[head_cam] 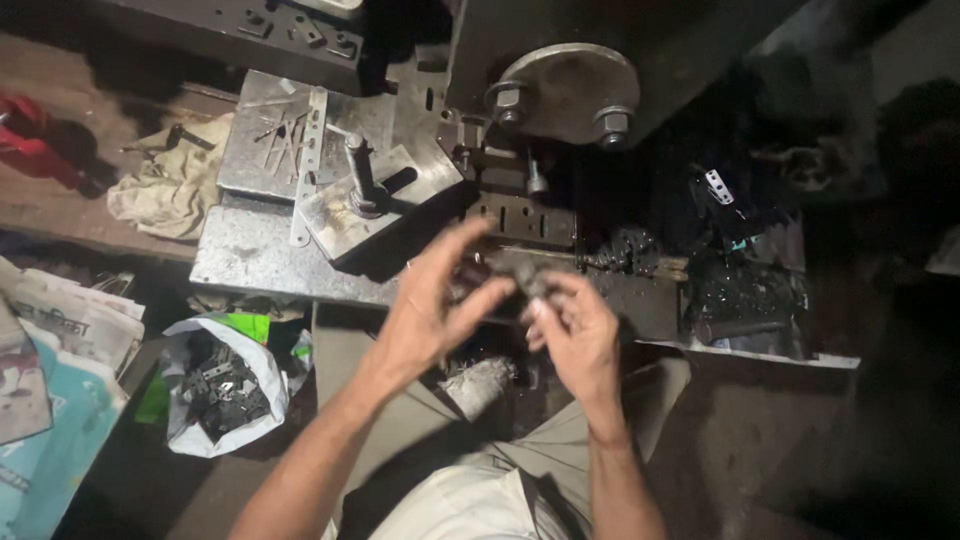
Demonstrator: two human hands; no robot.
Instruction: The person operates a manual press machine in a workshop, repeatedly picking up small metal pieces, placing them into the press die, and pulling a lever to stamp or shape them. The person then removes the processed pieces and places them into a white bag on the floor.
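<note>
Greasy steel press bed point(260, 255); right hand point(575, 335) pinches dark metal piece point(530, 277), left hand point(430, 305) splayed open.

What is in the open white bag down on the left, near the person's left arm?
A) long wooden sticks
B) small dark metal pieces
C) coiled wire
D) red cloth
B: the white bag gapes open on a heap of small dark metal pieces.

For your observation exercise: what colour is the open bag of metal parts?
White, with green showing at its top edge, in the head view.

A metal workshop: greasy press machine point(570, 90), steel plates point(290, 150).
</note>
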